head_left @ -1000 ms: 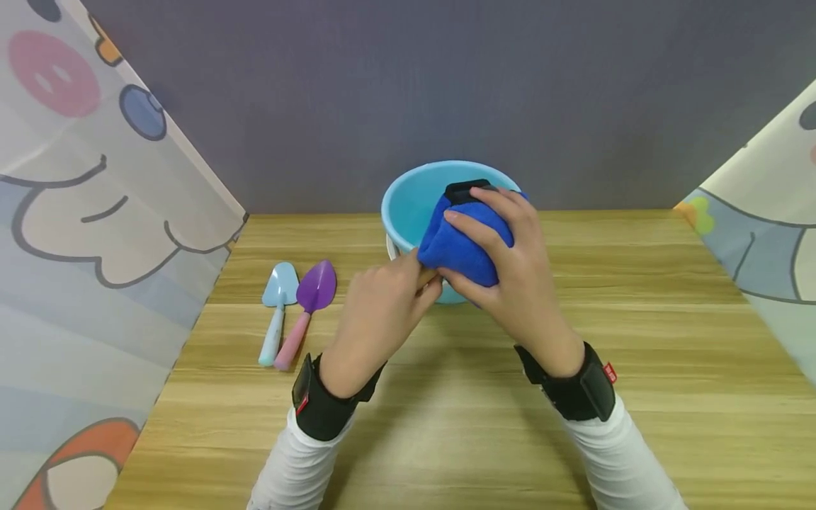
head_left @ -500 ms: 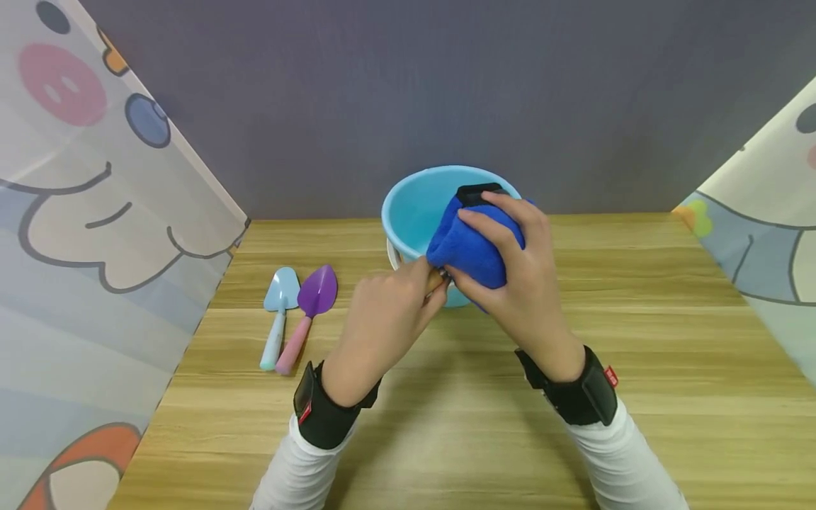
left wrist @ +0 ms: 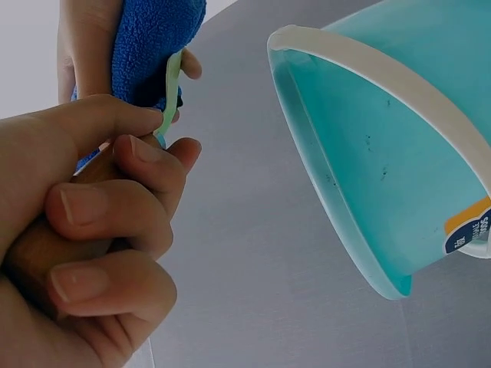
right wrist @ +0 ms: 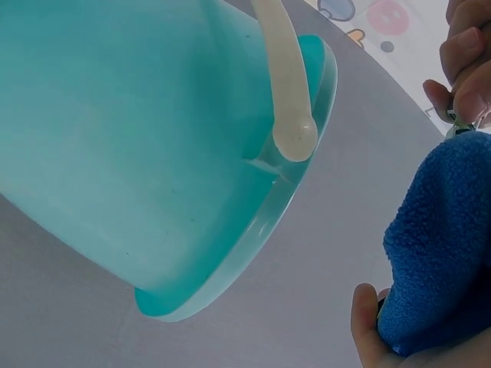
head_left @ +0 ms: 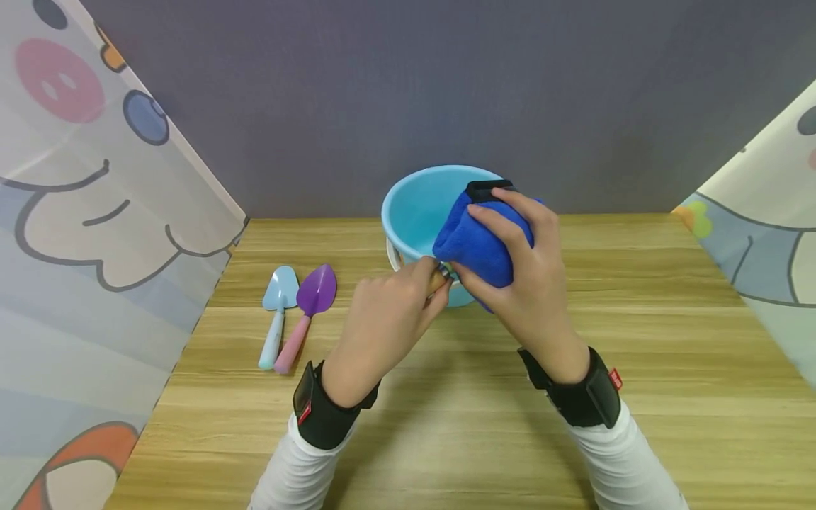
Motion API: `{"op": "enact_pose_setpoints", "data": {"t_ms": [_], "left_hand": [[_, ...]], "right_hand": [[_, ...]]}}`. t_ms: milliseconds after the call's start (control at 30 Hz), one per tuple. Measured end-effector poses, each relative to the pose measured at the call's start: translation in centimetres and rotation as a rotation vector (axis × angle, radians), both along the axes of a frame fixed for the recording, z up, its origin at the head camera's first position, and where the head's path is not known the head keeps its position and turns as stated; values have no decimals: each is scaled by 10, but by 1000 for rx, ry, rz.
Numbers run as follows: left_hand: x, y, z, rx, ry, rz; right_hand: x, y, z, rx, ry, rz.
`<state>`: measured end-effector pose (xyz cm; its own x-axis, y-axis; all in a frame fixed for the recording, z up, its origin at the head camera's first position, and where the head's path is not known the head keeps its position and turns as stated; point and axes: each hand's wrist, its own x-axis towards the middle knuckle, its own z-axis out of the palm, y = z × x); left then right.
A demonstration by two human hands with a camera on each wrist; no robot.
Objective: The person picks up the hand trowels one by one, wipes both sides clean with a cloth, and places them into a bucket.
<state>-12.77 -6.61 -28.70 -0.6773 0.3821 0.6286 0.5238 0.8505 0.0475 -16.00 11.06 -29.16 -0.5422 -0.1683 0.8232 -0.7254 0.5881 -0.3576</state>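
Note:
My left hand [head_left: 392, 304] grips a wooden-handled tool [left wrist: 57, 222] with its fingers curled round the handle. A pale green metal neck [left wrist: 170, 92] rises from the handle into a blue towel [head_left: 479, 244]. My right hand [head_left: 525, 262] holds that towel bunched round the tool's head, thumb on the near side and fingers spread over the top. A black edge [head_left: 489, 190] shows at the towel's far end, under the fingertips. The rest of the head is hidden. Both hands work in front of and above a light blue bucket [head_left: 408, 205], overlapping its rim in the head view.
On the wooden table [head_left: 669, 354], left of the hands, lie a light blue trowel [head_left: 275, 319] and a purple trowel with a pink handle [head_left: 309, 312]. A white handle [left wrist: 399, 84] hangs on the bucket. Behind stands a grey wall [head_left: 319, 106], with cartoon-printed sheets [head_left: 76, 212] at the sides.
My right hand and the towel have shifted to the right along the tool, so more of the metal by the handle shows. The left hand has stayed almost in place.

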Motion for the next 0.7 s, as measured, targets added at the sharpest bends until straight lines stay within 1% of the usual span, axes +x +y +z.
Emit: {"op": "enact_pose_setpoints", "data": {"t_ms": [300, 567, 700], "left_hand": [[1, 1, 1, -2, 1, -4], [1, 1, 2, 2, 8, -7], [2, 0, 2, 4, 10, -7]], "right_hand": [[1, 1, 1, -6, 8, -26], [2, 2, 4, -29, 22, -90], [3, 2, 4, -25, 27, -90]]}}
